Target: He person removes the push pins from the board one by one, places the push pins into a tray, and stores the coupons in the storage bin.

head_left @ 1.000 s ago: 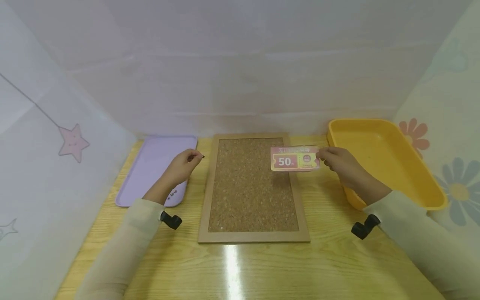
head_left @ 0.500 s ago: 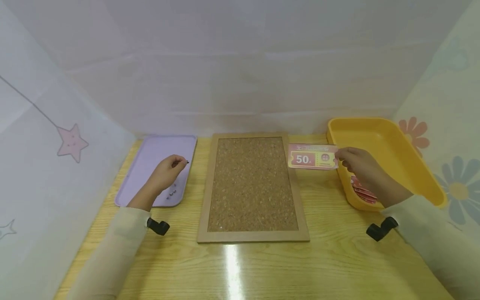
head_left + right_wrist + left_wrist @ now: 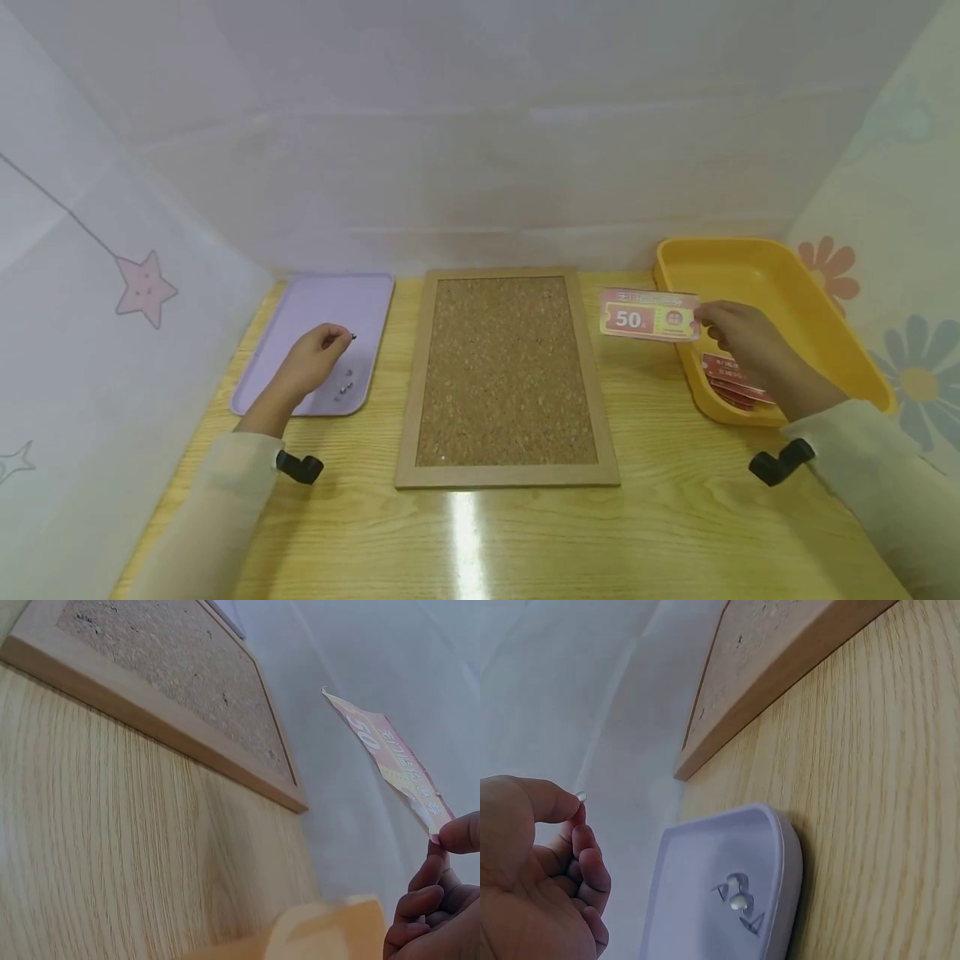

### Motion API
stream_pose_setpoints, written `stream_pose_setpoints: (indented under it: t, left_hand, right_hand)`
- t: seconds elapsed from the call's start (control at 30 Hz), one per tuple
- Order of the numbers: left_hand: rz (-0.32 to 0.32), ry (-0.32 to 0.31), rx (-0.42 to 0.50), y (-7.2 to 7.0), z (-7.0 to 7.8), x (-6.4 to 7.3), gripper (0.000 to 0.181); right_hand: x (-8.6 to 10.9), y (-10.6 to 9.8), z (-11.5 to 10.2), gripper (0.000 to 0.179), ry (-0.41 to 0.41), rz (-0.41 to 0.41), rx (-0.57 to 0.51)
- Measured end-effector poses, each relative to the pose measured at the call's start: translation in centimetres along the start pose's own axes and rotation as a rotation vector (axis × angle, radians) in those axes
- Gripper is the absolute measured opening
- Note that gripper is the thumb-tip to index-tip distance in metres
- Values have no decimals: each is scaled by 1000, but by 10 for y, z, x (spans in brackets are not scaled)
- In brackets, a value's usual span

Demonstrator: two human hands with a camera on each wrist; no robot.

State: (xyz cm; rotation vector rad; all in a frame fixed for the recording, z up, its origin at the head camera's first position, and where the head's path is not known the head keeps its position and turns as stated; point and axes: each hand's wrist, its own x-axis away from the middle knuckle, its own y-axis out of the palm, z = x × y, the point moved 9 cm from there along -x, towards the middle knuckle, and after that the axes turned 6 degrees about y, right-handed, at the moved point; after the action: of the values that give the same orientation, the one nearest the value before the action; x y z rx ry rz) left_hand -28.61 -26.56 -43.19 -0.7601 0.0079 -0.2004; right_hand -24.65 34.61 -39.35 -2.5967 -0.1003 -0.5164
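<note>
My left hand (image 3: 311,362) is above the lilac tray (image 3: 315,292) and pinches a silver thumbtack (image 3: 581,796) between thumb and forefinger. Several more thumbtacks (image 3: 741,901) lie in the tray's near right corner. Over at the right, my right hand (image 3: 746,333) pinches the right end of a pink and yellow coupon (image 3: 637,315) marked 50. The coupon is held in the air between the corkboard (image 3: 510,375) and the yellow bin (image 3: 780,292), apart from both. Red coupons (image 3: 731,379) lie in the bin's near left corner, partly hidden by my right forearm.
The wood-framed corkboard lies flat on the wooden table (image 3: 360,517), between the tray and the bin. A pale cloth wall (image 3: 480,183) rises just behind them, and printed cloth walls stand at both sides.
My left hand has moved left and nearer to me, from the tray's right edge to over the tray, with the thumbtack. The right hand has carried the coupon right, away from the corkboard.
</note>
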Motion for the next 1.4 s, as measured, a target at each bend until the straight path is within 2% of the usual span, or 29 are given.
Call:
stream_pose_setpoints:
  t: [0.23, 0.4, 0.57, 0.73, 0.87, 1.07, 1.2, 1.4]
  left_hand:
    - [18, -5, -9, -9, -12, 4, 56]
    - [12, -17, -16, -10, -19, 7, 59]
    - [21, -29, -47, -12, -27, 9, 55]
    - [6, -26, -36, -10, -29, 10, 52]
    - [4, -22, -32, -10, -28, 10, 49]
    - [-13, -23, -55, -6, -30, 12, 47]
    - [-12, -14, -58, -6, -31, 13, 46]
    - [-24, -16, -53, -2, -29, 14, 45]
  right_hand:
    - [0, -15, 14, 59, 14, 35, -42]
    - [0, -24, 27, 44, 19, 34, -113]
    - [-1, -38, 43, 32, 26, 47, -131]
    - [1, -49, 52, 25, 20, 53, -142]
    - [3, -57, 58, 19, 17, 58, -198]
    - [7, -63, 62, 21, 23, 53, -290]
    - [9, -66, 64, 19, 23, 51, -315]
    - [11, -73, 70, 15, 35, 68, -232]
